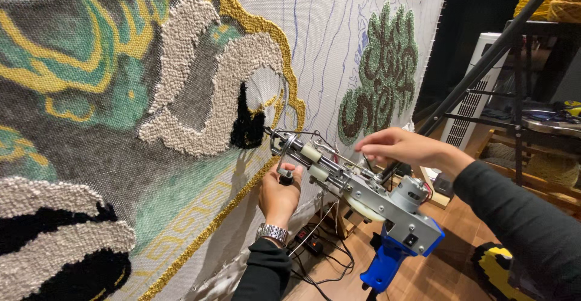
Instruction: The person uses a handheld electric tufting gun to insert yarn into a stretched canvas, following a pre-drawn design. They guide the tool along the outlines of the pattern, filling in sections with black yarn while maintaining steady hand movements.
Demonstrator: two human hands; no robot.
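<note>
Tufting gun (363,195), a grey metal body with a blue pistol handle, sits at lower centre of the frame with its needle end pressed toward the stretched backing cloth (327,53). Your left hand (279,195) is closed around the small black front knob under the nose, while your right hand (402,147) hovers over the rear mechanism with fingertips pinched together, whether on yarn or a small part you cannot tell. Expect a rigid, front-heavy tool with exposed rods and gears; it looks best held by the knob and the blue handle, away from the moving parts. The needle tip is hard to make out against the black pile (247,125), the handle's base is cut off at the bottom edge, and the cords (321,265) trail out of view below.
</note>
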